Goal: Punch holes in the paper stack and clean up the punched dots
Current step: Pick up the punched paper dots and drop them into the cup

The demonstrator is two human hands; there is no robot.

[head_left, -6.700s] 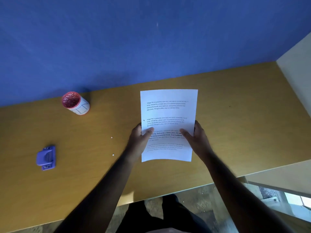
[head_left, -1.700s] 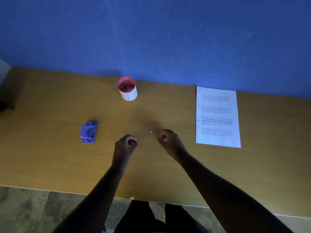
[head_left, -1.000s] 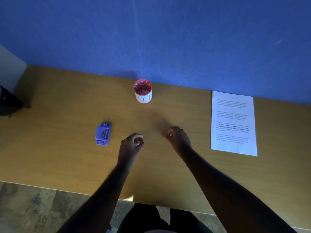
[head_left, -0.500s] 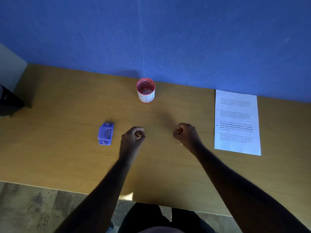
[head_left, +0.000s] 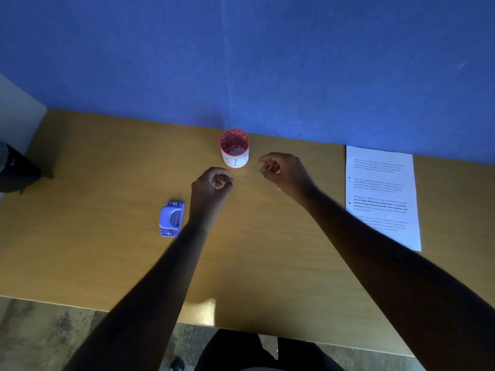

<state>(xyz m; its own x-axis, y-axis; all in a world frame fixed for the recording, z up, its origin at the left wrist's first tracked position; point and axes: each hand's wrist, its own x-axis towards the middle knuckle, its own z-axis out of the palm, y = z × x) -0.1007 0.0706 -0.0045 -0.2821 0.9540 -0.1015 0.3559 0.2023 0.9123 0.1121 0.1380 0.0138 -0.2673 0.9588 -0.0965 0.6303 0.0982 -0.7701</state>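
A blue wall backs a wooden tabletop [head_left: 107, 258]. The red-rimmed cup [head_left: 235, 152] stands just beyond and between the two hands. The left hand [head_left: 211, 183] has its fingertips curled together, as does the right hand [head_left: 281, 170]; each seems to be pinching something tiny, though no punched dot can be made out. The paper stack [head_left: 381, 196] lies flat well to the right of the right hand, and the purple hole punch [head_left: 171, 218] sits just left of the left forearm. The step looks like dropping collected dots into the cup. Bring each pinch directly over the rim before releasing, low enough that the light scraps cannot drift, and avoid knocking the cup.
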